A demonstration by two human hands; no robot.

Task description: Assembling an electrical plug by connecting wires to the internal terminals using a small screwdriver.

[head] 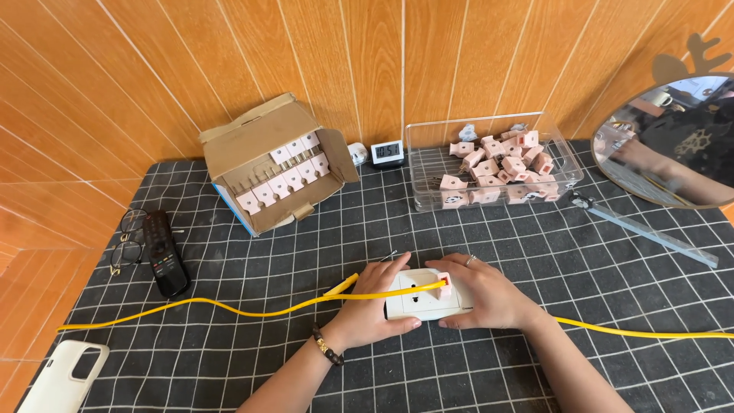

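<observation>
— Near the front edge of the bench (pixel 535 245), about midway along it, what lies there?
— A white socket (pixel 423 296), flat on the black checked cloth. Both hands are clamped on it: the left hand (pixel 375 302) grips its left end, thumb along the near side, and the right hand (pixel 485 294) covers its right end, a ring on one finger.
— And the pink piece?
— A pink plug (pixel 444 285) sits on top of the socket, under the right hand's thumb. A yellow cable (pixel 252 311) runs from it across the socket and off toward the left edge; more yellow cable shows past the right wrist, toward the right edge.
— Farther out?
— At the back, a clear bin (pixel 569 164) holds more pink plugs. Left of it stand a small clock (pixel 388 152) and an open carton (pixel 252 141) with rows of plugs. By the left edge lie a remote (pixel 164 256) and glasses (pixel 128 241); a phone (pixel 61 375) sits at the front left corner. A round mirror (pixel 673 141) leans at the back right corner, a ruler (pixel 650 229) just before it.
</observation>
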